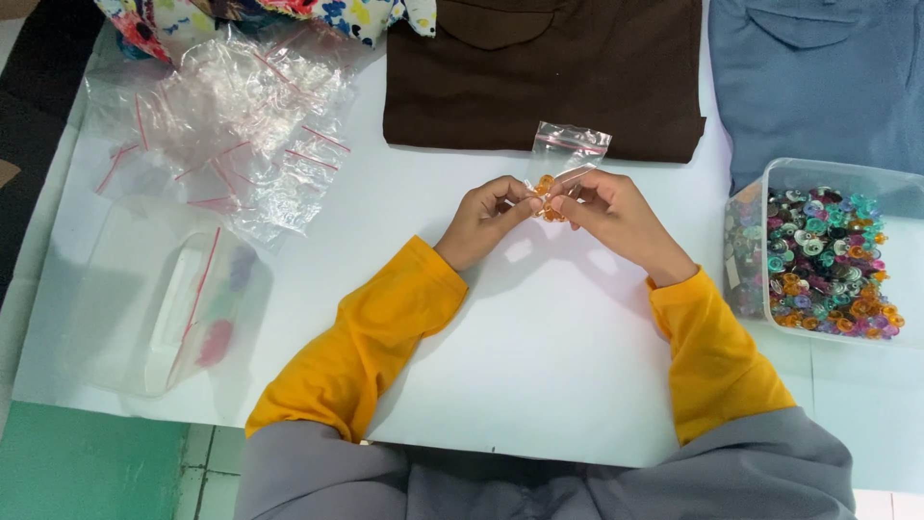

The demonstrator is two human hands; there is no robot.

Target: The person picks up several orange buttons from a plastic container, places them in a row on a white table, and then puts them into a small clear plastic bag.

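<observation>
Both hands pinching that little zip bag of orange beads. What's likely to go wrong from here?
1. The small zip bag is held only at its lower end by the left hand and right hand; the orange beads sit right at the fingers and could spill onto the white table.
2. Loose beads might roll off the near edge.
3. The open tub of mixed beads is near the right forearm; a bump could scatter it.
</observation>
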